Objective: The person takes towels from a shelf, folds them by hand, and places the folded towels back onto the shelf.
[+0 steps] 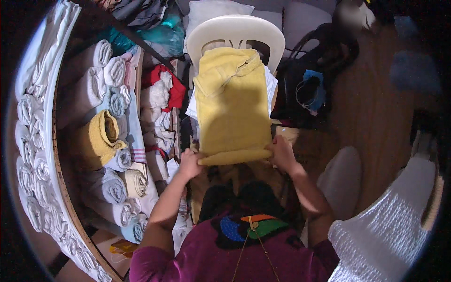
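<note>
A yellow towel [232,120] lies lengthwise over white cloth [273,90] on a white plastic chair [236,26]. Its near end is turned up into a narrow roll. My left hand [191,164] grips the left end of that roll, and my right hand [283,151] grips the right end. At the far end, a corner of the towel is folded over slantwise. A shadow falls across the middle of the fabric. The chair seat is hidden under the cloths.
On my left, a shelf holds rolled towels, among them a yellow one [102,137] and a grey one [114,185]. Further left are rolled white cloths [35,141]. White knitted fabric [391,215] hangs at lower right. Another person [331,42] is at upper right.
</note>
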Demonstrator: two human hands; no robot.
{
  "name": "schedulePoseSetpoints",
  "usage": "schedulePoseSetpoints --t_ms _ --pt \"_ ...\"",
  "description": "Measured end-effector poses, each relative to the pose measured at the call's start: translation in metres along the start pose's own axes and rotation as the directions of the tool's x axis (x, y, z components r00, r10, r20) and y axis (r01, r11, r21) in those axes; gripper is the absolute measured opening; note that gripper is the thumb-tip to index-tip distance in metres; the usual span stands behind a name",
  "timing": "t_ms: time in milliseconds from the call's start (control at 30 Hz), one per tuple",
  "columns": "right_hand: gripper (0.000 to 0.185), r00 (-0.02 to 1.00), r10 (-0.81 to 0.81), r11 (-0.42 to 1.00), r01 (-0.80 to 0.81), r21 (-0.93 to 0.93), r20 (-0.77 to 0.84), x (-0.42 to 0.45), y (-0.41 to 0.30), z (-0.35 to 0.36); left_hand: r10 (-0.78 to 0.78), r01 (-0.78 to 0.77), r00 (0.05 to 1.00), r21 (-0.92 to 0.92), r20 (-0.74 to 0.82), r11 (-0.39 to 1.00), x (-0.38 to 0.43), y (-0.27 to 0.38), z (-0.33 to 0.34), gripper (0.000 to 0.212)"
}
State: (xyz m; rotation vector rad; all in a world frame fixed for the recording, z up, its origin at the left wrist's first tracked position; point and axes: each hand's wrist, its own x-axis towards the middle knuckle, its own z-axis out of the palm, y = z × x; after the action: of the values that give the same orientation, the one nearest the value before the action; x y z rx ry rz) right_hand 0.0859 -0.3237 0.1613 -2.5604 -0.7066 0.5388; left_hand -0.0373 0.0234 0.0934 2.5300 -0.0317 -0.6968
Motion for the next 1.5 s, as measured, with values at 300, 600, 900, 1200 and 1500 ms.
schedulePoseSetpoints --t_ms 300,600,900,1200,1500 --pt "0.035 0.878 0.363 0.503 -0.466 0.728 0.311 0.051 0.08 0.073 0.178 -0.283 0.876 -0.181 -0.448 0.942 0.116 0.021 -0.05 0.054" --pt "0.036 0.821 0.367 0.403 -0.564 0.72 0.437 0.093 0.093 0.073 0.165 -0.05 0.625 0.172 -0.763 0.984 0.223 0.092 -0.142 0.052" --pt "0.062 0.585 0.599 0.546 -0.798 0.256 0.547 0.123 0.084 0.028 0.125 -0.098 0.986 0.228 -0.109 0.969 0.136 0.075 0.015 0.064" --pt "0.075 0.922 -0.003 0.996 0.036 -0.077 0.387 0.146 0.041 0.008 0.128 0.11 0.898 -0.497 0.422 0.861 0.21 0.046 -0.074 0.03" --pt "0.066 0.652 -0.013 0.937 -0.258 0.237 0.758 0.221 0.06 -0.003 0.245 -0.045 0.691 0.298 -0.68 0.953 0.263 0.047 -0.127 0.038"
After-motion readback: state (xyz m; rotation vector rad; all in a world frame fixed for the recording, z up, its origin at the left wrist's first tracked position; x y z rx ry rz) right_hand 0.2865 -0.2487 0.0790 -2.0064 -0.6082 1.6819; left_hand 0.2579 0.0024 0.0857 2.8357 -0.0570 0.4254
